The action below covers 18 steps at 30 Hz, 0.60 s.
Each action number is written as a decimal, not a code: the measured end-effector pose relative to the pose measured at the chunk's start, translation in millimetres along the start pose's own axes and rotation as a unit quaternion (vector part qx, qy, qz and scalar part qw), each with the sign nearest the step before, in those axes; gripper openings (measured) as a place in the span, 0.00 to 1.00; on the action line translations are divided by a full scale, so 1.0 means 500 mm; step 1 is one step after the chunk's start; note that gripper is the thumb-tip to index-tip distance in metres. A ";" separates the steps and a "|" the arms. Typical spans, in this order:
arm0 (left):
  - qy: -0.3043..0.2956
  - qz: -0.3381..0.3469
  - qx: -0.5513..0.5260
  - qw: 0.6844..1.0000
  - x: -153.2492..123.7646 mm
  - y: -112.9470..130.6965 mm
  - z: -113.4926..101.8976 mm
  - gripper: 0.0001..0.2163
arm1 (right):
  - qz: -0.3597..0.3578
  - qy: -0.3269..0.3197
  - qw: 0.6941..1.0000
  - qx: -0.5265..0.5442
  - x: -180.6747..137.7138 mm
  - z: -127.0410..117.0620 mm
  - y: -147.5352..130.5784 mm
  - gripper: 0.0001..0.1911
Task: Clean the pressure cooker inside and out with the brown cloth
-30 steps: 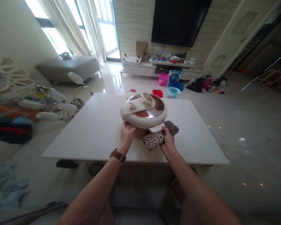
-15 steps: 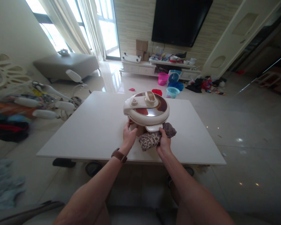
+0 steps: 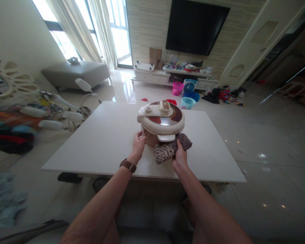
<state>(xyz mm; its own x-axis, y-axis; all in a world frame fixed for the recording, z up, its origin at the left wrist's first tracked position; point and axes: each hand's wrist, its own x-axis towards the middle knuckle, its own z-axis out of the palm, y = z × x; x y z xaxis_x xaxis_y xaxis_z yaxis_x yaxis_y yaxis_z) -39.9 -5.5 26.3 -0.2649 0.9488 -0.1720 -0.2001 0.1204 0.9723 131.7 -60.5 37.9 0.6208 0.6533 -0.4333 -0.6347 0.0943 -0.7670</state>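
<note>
A cream and brown pressure cooker (image 3: 161,119) stands on a white table (image 3: 104,142), its lid on. My left hand (image 3: 139,142) grips the cooker's left side under the lid rim, a brown watch on that wrist. My right hand (image 3: 180,155) is closed on a brown patterned cloth (image 3: 169,149) and presses it against the front of the cooker's body, just below the lid handle.
A rack with hangers and coloured clothes (image 3: 27,118) stands left of the table. Beyond it are a grey sofa (image 3: 76,73), a TV cabinet (image 3: 173,75) under a wall TV, and pink and blue baskets (image 3: 183,93) on the glossy floor.
The cooker has turned a little, its lid knob swinging left. My right hand slid the cloth slightly along the cooker's front, and the view shifted a bit.
</note>
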 end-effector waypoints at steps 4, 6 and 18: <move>-0.084 -0.184 0.050 0.978 -0.054 -0.001 -0.019 0.09 | -0.099 0.072 0.991 0.051 0.025 0.003 -0.064 0.22; -0.219 -0.236 0.053 0.945 -0.079 0.004 -0.022 0.12 | -0.175 0.074 0.977 0.095 0.032 0.004 -0.103 0.26; -0.436 -0.287 -0.292 0.801 -0.168 0.010 0.025 0.20 | -0.033 -0.203 0.978 0.043 -0.040 -0.016 -0.124 0.24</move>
<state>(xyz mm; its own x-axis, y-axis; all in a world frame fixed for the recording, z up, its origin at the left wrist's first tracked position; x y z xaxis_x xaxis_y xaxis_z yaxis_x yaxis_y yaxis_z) -6.6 -80.9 47.6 0.7380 0.6600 -0.1405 -0.5275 0.6941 0.4898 162.3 -85.4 90.4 0.4398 0.8860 -0.1468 -0.6462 0.1986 -0.7369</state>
